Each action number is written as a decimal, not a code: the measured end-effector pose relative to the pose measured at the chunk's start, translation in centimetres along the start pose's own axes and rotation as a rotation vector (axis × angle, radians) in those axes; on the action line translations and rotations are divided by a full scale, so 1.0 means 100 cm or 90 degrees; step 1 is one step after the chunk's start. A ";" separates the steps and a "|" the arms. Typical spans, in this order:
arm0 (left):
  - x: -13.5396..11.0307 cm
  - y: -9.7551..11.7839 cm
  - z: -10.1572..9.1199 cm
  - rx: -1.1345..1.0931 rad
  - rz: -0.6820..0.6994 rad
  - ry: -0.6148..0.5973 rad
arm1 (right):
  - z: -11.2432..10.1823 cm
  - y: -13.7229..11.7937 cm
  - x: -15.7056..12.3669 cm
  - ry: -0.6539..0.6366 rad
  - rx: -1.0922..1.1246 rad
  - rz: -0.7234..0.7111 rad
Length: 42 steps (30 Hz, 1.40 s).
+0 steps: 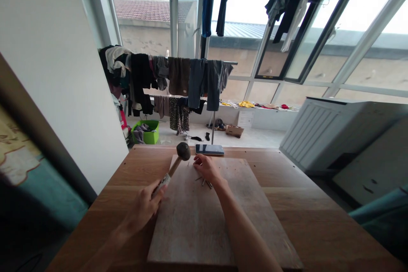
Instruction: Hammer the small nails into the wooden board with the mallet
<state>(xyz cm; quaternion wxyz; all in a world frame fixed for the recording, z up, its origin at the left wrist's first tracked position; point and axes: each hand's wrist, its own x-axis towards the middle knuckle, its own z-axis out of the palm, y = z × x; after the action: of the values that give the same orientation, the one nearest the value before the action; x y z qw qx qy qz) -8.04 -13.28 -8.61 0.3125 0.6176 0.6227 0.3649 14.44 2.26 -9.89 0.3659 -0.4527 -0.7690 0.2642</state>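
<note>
My left hand is wrapped round the handle of a mallet, whose dark, rounded head is raised above the far left part of a wooden board. My right hand is low over the far part of the same board, its fingers curled together. Whatever those fingertips hold, if anything, is too small to make out. Just left of them a thin nail seems to stand in the board. Several loose nails lie on the board below my right hand, partly hidden by its wrist.
The board lies on a brown wooden table. A phone lies just beyond the board's far edge. Behind the table are a drying rack hung with clothes and a green basket. A white cabinet is on the right.
</note>
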 end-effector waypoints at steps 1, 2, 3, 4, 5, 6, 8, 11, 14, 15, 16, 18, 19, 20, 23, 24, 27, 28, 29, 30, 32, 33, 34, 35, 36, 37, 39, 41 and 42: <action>0.001 0.005 0.000 -0.001 0.000 -0.011 | 0.001 0.000 0.000 -0.001 0.000 0.000; 0.002 0.010 0.000 0.001 -0.001 -0.026 | 0.001 0.001 0.000 -0.002 -0.001 0.000; 0.004 0.015 0.001 0.006 -0.002 -0.038 | 0.001 0.002 0.000 -0.003 -0.003 0.001; 0.006 0.020 0.002 0.013 -0.003 -0.048 | 0.001 0.003 0.001 -0.003 -0.007 0.002; 0.008 0.024 0.004 0.021 -0.004 -0.056 | 0.000 0.005 0.002 -0.003 -0.011 0.004; 0.009 0.028 0.005 0.031 -0.005 -0.061 | -0.002 0.006 0.003 -0.004 -0.016 0.005; 0.011 0.032 0.009 0.050 -0.012 -0.065 | -0.010 0.010 0.004 -0.008 -0.023 0.007; 0.012 0.031 0.013 0.062 -0.017 -0.067 | -0.029 0.015 0.006 -0.007 -0.046 0.025; 0.010 0.029 0.015 0.045 -0.011 -0.062 | -0.046 0.017 0.005 -0.013 -0.097 0.068; 0.010 0.028 0.016 0.038 -0.013 -0.060 | -0.050 0.016 0.004 -0.022 -0.116 0.083; 0.009 0.027 0.016 0.033 -0.017 -0.057 | -0.052 0.015 0.003 -0.035 -0.135 0.096; 0.007 0.026 0.017 0.021 -0.024 -0.056 | -0.052 0.013 0.001 -0.065 -0.170 0.118; 0.006 0.026 0.017 0.014 -0.025 -0.055 | -0.050 0.011 0.000 -0.079 -0.185 0.124; 0.005 0.025 0.018 0.007 -0.022 -0.053 | -0.048 0.009 -0.001 -0.091 -0.198 0.129; 0.002 0.024 0.019 -0.005 -0.004 -0.023 | -0.037 0.003 -0.002 -0.114 -0.220 0.136; 0.001 0.023 0.020 -0.006 0.005 -0.009 | -0.034 0.001 -0.001 -0.117 -0.221 0.139; 0.001 0.021 0.021 -0.007 0.026 0.021 | -0.026 -0.005 0.001 -0.114 -0.202 0.138; 0.001 0.020 0.022 -0.007 0.029 0.022 | -0.025 -0.006 0.002 -0.108 -0.187 0.132; 0.001 0.019 0.023 -0.007 0.028 0.021 | -0.024 -0.007 0.002 -0.098 -0.168 0.121; 0.001 0.017 0.023 -0.008 0.026 0.020 | -0.024 -0.007 0.003 -0.084 -0.147 0.108; 0.001 0.015 0.025 -0.012 0.022 0.017 | -0.023 -0.006 0.004 -0.050 -0.104 0.087; 0.001 0.015 0.025 -0.015 0.021 0.016 | -0.023 -0.004 0.004 -0.034 -0.086 0.081; 0.001 0.015 0.026 -0.019 0.020 0.013 | -0.022 -0.002 0.004 -0.023 -0.071 0.079; 0.001 0.015 0.026 -0.023 0.017 0.010 | -0.021 0.001 0.004 -0.016 -0.060 0.079; 0.000 0.016 0.026 -0.027 0.015 0.007 | -0.020 0.004 0.003 -0.014 -0.050 0.080; 0.000 0.016 0.026 -0.030 0.014 0.007 | -0.019 0.007 0.003 -0.014 -0.041 0.079; 0.000 0.018 0.026 -0.032 0.013 0.008 | -0.017 0.012 0.002 -0.016 -0.025 0.076; 0.000 0.019 0.025 -0.030 0.014 0.009 | -0.015 0.016 0.003 -0.021 -0.011 0.074; 0.000 0.019 0.024 -0.027 0.015 0.007 | -0.015 0.017 0.003 -0.024 -0.005 0.075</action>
<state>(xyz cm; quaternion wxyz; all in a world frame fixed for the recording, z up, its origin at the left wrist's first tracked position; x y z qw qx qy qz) -4.99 -13.14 -8.34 0.3177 0.6158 0.6096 0.3851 16.40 3.39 -10.18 0.3335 -0.4935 -0.7489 0.2906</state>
